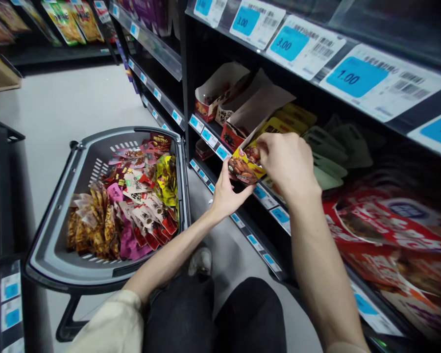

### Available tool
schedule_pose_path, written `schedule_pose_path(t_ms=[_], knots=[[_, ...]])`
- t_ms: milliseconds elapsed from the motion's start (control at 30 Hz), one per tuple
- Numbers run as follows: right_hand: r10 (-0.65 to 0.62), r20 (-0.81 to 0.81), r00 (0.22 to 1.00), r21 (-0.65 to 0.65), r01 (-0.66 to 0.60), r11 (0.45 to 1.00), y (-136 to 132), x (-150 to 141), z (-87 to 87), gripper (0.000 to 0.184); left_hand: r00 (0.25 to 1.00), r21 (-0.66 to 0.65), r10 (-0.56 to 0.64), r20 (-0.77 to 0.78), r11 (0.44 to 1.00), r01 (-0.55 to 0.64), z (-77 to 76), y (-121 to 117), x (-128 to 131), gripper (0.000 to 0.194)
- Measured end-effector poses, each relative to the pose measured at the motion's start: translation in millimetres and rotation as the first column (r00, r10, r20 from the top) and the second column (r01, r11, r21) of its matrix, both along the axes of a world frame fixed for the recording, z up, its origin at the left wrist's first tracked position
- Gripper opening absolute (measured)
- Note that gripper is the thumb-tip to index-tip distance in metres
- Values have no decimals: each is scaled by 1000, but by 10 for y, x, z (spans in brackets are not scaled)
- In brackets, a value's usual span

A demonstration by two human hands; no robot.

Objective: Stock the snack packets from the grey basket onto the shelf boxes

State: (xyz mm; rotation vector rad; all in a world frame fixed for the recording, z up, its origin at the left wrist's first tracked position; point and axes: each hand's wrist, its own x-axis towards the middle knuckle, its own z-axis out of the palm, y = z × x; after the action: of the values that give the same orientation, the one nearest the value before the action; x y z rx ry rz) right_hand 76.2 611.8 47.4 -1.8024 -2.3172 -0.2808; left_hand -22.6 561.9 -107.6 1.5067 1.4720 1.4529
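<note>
- Holding the box (245, 169) from about seven o'clock, the left hand (231, 194) has its thumb up along the side and its other fingers around underneath.
- The box sits at the front of the shelf (209, 138); the long side of its front panel runs roughly from ten to four o'clock, with the open top above it. Its back is mostly hidden.
- The right hand (288, 159) comes in from between two and three o'clock, fingers bent together and pointing down into the opening. Its tips are out of sight, so I cannot tell whether they pinch a pack (253, 153).
- The right hand is thus nearer what the box holds, while the left is nearer the basket (40, 235).
- The basket lies between eight and nine o'clock from the box, well apart, with the left forearm passing by its side and assorted packs (134, 184) inside.
- Another open box, red (232, 136), stands just beside at eleven o'clock; green packs (329, 152) lie near three, beyond the right hand.
</note>
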Motion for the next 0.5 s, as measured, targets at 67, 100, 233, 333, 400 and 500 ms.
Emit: schedule_pose_path(t_ms=[67, 100, 233, 333, 400, 500], knots=[[-16, 67, 998, -60, 20, 998, 34, -19, 31, 24, 1000, -8, -2, 5, 1000, 2, -9, 7, 1, 111], [-20, 97, 995, -87, 28, 996, 43, -33, 53, 24, 1000, -12, -1, 8, 1000, 1, -14, 8, 3, 112], [-39, 186, 982, -229, 82, 970, 13, -123, 169, 31, 1000, 5, -11, 25, 1000, 10, -25, -5, 18, 111], [-98, 221, 970, -265, 156, 952, 13, -161, 199, 35, 999, 9, -26, 38, 1000, 26, -16, -13, 19, 111], [-131, 230, 964, -249, 188, 950, 63, -141, 152, 35, 997, 16, -32, 67, 999, 31, -1, -13, 12, 110], [-123, 185, 975, -179, 156, 971, 187, -22, -8, 31, 993, 24, -40, 108, 999, 38, 28, -17, 1, 108]])
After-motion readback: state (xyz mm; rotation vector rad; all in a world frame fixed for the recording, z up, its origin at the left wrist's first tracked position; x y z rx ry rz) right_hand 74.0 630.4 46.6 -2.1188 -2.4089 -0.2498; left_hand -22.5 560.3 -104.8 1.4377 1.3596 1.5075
